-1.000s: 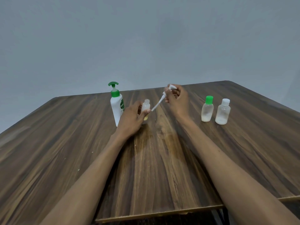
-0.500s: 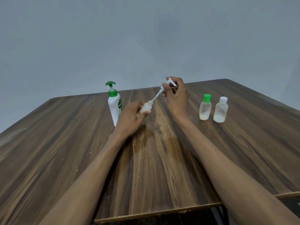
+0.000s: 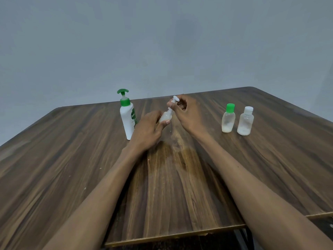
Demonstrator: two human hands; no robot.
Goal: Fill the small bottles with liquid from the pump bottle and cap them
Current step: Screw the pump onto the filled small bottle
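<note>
Two bare forearms reach in from the near edge of the dark wood-grain surface (image 3: pixel 180 195) and meet over its middle, past a paler, worn patch in the grain. The left hand (image 3: pixel 146 131) is wrapped around a small clear bottle (image 3: pixel 165 117), its fingers (image 3: pixel 166 122) closed on the bottle's lower body so that only the shoulder and neck show above the thumb; the bottle is lifted off the surface and leans a little toward the right. The right hand (image 3: pixel 187 112) sits just beyond and to the right of it, its fingers pinched together on a white pump-style cap (image 3: pixel 174 101) whose stem runs down into the bottle's neck; whether the cap is seated tight cannot be told. Just left of the left hand, partly hidden behind its knuckles, the white pump bottle (image 3: pixel 128 121) with a green pump head and green label stands upright, nearer the far edge than the near one. Off toward the right edge and well apart from both hands, two more small bottles stand upright side by side, close but not touching: the green-capped bottle (image 3: pixel 228 119) on the left and the white-capped bottle (image 3: pixel 245 121) on the right, each with a pale layer at the bottom. Beyond the far edge rises a plain grey wall (image 3: pixel 162 42).
</note>
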